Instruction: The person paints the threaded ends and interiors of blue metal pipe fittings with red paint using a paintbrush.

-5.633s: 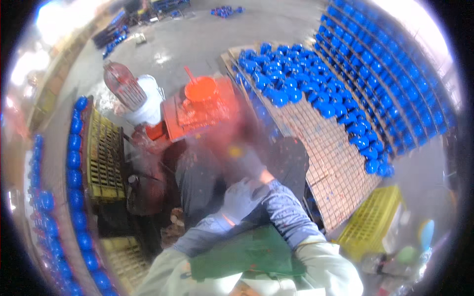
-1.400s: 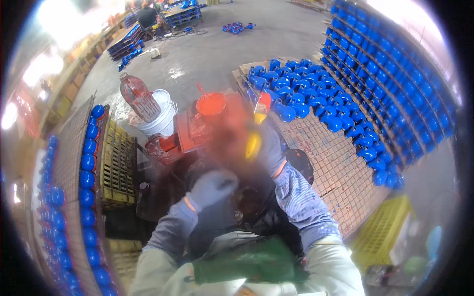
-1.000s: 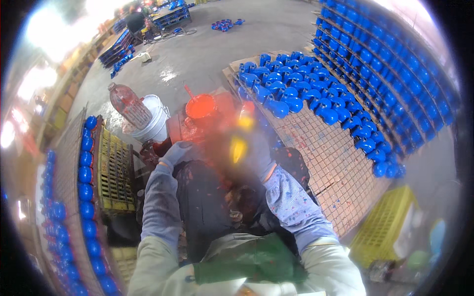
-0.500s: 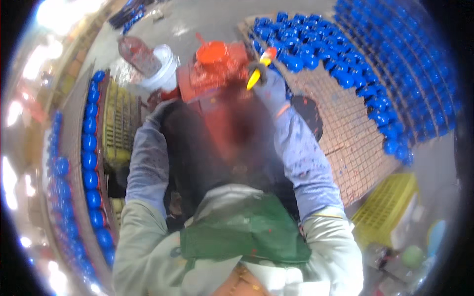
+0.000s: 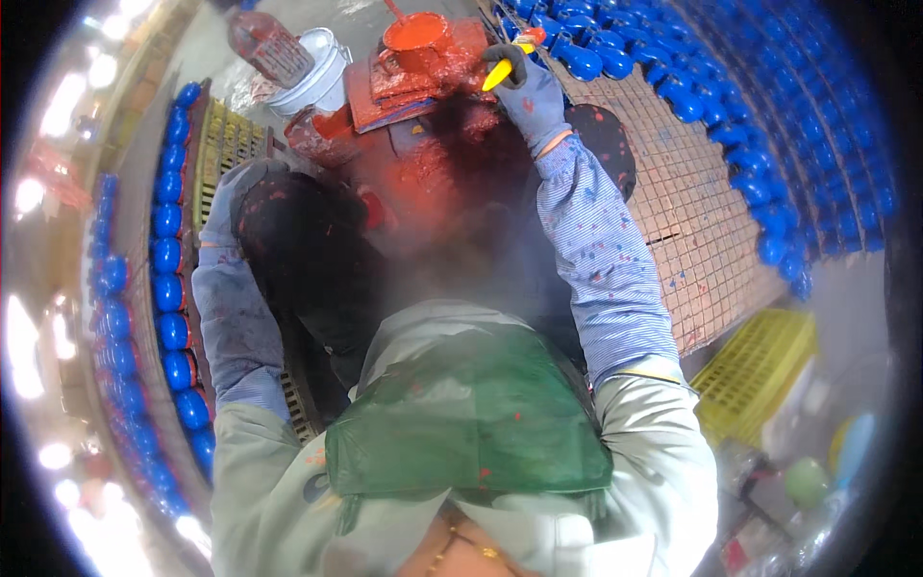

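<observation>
My right hand [image 5: 532, 101], in a grey glove spotted with red, is closed round a paintbrush [image 5: 499, 75] with a yellow handle and a red-and-white end. Left of it, a can of orange-red paint [image 5: 416, 35] with a stick in it stands on a red-smeared block [image 5: 385, 101]. My left hand [image 5: 234, 197], also gloved, is beside my left knee, close to a yellow crate; its fingers are mostly hidden and I make out nothing in it. Red-stained surfaces between my knees are blurred by haze.
A white bucket [image 5: 322, 82] and a red-stained bottle [image 5: 269, 48] stand at the far left. Shiny blue pieces [image 5: 168, 255] line a board beside the yellow crate [image 5: 221, 144]. Many more blue pieces [image 5: 683, 101] cover a wire-grid board [image 5: 687, 231] on the right. Another yellow crate [image 5: 755, 370] is at the lower right.
My left hand has drawn back and left, from near the red-smeared block to the outer side of my knee. My right hand still holds the brush. The view has tilted somewhat.
</observation>
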A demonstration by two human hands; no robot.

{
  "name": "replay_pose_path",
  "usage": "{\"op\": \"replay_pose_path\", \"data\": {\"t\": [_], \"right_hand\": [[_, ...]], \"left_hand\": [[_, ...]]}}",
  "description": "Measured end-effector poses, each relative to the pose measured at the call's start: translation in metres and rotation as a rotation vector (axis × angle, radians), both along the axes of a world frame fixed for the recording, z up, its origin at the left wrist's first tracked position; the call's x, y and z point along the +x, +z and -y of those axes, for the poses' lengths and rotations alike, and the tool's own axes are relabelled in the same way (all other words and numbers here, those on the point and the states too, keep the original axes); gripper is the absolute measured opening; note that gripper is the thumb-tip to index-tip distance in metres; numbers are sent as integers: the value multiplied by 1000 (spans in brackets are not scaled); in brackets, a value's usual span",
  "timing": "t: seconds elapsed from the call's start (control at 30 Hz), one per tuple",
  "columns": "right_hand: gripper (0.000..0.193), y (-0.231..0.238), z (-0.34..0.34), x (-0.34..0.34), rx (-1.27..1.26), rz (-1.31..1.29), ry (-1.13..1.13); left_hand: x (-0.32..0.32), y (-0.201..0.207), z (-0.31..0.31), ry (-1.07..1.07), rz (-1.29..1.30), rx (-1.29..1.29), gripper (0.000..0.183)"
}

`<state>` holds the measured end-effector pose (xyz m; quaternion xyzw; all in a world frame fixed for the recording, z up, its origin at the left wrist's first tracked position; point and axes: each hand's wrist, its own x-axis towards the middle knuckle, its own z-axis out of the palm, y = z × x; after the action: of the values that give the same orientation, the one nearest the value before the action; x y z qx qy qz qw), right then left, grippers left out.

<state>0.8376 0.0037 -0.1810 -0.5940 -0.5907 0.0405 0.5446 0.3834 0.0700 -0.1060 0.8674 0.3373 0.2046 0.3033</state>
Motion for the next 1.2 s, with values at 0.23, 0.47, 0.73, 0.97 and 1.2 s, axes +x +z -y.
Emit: {"op": "replay_pose_path", "data": {"t": [0.23, 0.47, 0.73, 0.97, 1.2], "right_hand": [[27, 3, 1, -7, -15, -3, 17], [32, 8, 1, -9, -43, -188, 143], [19, 5, -2, 0, -151, -100, 132], [24, 6, -2, -4, -219, -140, 163], [29, 11, 6, 1, -129, 38, 39]], "left_hand": [[8, -81, -68, 254, 207, -407, 21], [13, -129, -66, 296, 650, -440, 23], [-140, -186, -52, 887, 39, -511, 64], [-146, -244, -22, 943, -700, -230, 65], [-196, -252, -2, 888, -588, -353, 49]]}}
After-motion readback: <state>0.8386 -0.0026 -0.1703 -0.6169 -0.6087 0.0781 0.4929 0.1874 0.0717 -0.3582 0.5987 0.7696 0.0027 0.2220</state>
